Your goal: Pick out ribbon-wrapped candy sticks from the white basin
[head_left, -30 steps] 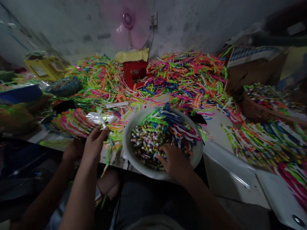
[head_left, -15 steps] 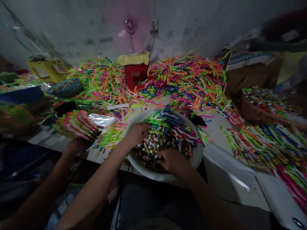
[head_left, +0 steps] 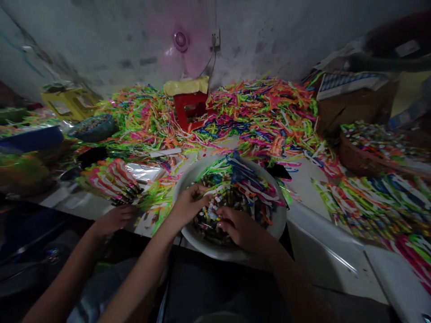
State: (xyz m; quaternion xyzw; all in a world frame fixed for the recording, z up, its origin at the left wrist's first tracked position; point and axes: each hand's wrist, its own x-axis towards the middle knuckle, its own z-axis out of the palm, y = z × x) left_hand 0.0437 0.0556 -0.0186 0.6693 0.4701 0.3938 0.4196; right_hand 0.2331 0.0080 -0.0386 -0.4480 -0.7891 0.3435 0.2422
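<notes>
A round white basin (head_left: 281, 231) stands in front of me with small multicoloured pieces, some white-ended, and a bundle of bright strips (head_left: 249, 175) at its far side. My left hand (head_left: 188, 206) is inside its left half, thumb and fingers curled together beside a lime strip; what they grip is too small to make out. Opposite it, my right hand (head_left: 240, 226) has its thumb and forefinger closed on a small white, blue and yellow piece (head_left: 213, 210). The fingertips of both hands are close together over the basin.
Another person's hand (head_left: 114, 219) rests beside a fanned strip bundle (head_left: 111, 179) at left. Heaps of strips (head_left: 262, 103) lie along the wall around a red stool (head_left: 182, 112) and a pink fan (head_left: 181, 41). Strip rows (head_left: 380, 197) and a brown basket (head_left: 357, 157) are right.
My hands have come closer together, and the small piece now shows between them. The other person's hand has moved off the strip bundle, which now lies on the table.
</notes>
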